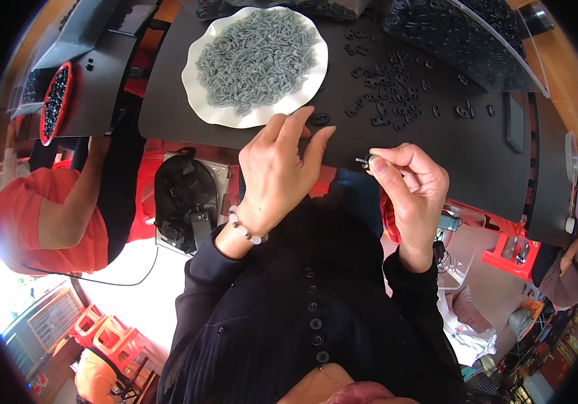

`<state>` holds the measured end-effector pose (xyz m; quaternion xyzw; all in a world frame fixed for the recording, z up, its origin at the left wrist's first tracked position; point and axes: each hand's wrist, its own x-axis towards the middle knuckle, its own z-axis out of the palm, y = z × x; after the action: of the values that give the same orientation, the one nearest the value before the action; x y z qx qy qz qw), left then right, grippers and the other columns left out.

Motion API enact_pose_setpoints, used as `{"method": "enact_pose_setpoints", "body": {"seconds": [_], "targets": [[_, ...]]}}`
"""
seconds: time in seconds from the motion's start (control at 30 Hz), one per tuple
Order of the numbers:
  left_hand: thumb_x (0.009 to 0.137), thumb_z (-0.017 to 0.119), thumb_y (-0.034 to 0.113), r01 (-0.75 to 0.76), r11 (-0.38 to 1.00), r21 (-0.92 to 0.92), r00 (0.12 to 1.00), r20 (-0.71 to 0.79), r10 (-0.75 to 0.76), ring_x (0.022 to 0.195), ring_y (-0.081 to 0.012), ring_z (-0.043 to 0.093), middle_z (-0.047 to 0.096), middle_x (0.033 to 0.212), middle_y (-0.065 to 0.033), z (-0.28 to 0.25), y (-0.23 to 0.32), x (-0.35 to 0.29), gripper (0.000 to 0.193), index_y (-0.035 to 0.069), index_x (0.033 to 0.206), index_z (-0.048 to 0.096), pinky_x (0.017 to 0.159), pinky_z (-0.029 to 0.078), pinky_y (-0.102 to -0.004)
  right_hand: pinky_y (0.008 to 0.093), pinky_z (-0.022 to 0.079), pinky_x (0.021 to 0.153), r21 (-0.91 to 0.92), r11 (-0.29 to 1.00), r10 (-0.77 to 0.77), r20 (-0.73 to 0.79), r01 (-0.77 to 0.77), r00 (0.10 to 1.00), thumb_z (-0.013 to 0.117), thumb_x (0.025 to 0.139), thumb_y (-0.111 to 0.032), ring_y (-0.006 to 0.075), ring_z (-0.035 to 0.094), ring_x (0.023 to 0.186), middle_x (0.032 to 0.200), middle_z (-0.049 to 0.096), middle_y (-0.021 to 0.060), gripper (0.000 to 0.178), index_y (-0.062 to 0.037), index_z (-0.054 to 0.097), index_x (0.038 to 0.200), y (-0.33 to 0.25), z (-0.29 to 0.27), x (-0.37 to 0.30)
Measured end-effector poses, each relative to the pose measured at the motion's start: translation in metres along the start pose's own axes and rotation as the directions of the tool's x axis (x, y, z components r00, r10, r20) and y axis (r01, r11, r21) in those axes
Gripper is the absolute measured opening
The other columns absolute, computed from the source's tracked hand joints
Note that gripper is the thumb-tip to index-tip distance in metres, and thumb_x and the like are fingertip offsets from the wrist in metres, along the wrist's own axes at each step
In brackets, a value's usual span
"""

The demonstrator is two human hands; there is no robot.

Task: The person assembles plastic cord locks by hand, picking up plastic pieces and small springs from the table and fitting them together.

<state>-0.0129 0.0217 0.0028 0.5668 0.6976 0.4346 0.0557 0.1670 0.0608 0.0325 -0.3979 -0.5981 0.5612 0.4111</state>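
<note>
A white scalloped plate [194, 108] heaped with small grey spring-like pieces [255, 60] sits on a dark table [167, 101], while a clear bin [530, 75] at upper right holds a mass of black parts. At far left, a red-rimmed bowl [46, 140] contains small dark pieces. In the foreground, the right hand [413, 185] pinches a small black part [367, 163] between thumb and fingers, a thin metal coil [359, 160] jutting from it, near the table's front edge. The left hand [282, 158], thumb and forefinger parted with nothing visibly gripped, blocks some of that edge below the plate, near an oval black piece [320, 119]. Loose black pieces [393, 91] lie scattered between plate and bin. A person in a red shirt [46, 222] and a dark bag [184, 185] are at left.
</note>
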Motion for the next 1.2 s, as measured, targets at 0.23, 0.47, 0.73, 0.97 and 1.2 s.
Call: {"method": "enact_pose_setpoints", "body": {"seconds": [0.23,0.47,0.73,0.97,1.2], "targets": [[0.079,0.080,0.020,-0.134,0.980,0.150,0.990,0.065,0.126,0.055,-0.0174,0.058,0.063,0.078,-0.0037,0.004,-0.001,0.005,0.025,0.010,0.101,0.074,0.052,0.046,-0.0300,0.0182,0.047,0.072,0.036,0.999,0.015,-0.011,-0.014,1.000,0.068,0.089,0.001,0.0054,0.058,0.075,0.080,0.061,0.0015,0.009,0.0074,0.067,0.096,0.005,-0.004,-0.002],[0.077,0.081,0.016,-0.141,0.989,0.037,0.981,0.143,0.135,0.056,-0.0163,0.058,0.064,0.090,-0.0044,-0.002,0.002,0.005,0.032,0.008,0.108,0.073,0.054,0.048,-0.0290,0.0189,0.046,0.068,0.084,0.996,0.020,-0.053,-0.015,0.998,0.071,0.087,-0.001,0.0044,0.058,0.071,0.081,0.069,0.0039,0.008,0.0043,0.070,0.092,0.010,-0.007,0.000],[0.075,0.084,0.020,-0.071,0.990,0.119,0.992,0.110,0.058,0.052,-0.0162,0.057,0.064,0.090,-0.0055,-0.001,0.010,0.002,0.037,0.003,0.105,0.072,0.052,0.048,-0.0285,0.0190,0.046,0.067,0.074,0.997,0.022,-0.052,-0.018,0.998,0.071,0.087,-0.002,0.0045,0.059,0.071,0.081,0.070,0.0043,0.009,0.0041,0.070,0.093,0.017,-0.010,0.000],[0.080,0.078,0.024,-0.062,0.993,0.103,0.990,0.132,0.048,0.064,-0.0233,0.062,0.061,0.087,-0.0040,0.001,0.007,0.002,0.027,0.006,0.098,0.072,0.056,0.049,-0.0344,0.0190,0.046,0.066,0.078,0.997,-0.001,-0.054,0.005,0.999,0.071,0.087,-0.002,0.0046,0.059,0.069,0.079,0.070,0.0044,0.008,0.0040,0.070,0.092,0.018,-0.009,0.002],[0.077,0.080,0.006,0.063,0.954,-0.292,0.986,0.167,-0.014,0.059,-0.0129,0.059,0.068,0.090,-0.0059,0.000,0.008,-0.006,0.028,0.005,0.105,0.074,0.054,0.046,-0.0268,0.0192,0.045,0.065,0.088,0.996,-0.006,-0.061,0.011,0.998,0.071,0.086,-0.003,0.0043,0.058,0.068,0.076,0.068,0.0031,0.008,0.0034,0.071,0.091,0.017,-0.008,0.004]]}}
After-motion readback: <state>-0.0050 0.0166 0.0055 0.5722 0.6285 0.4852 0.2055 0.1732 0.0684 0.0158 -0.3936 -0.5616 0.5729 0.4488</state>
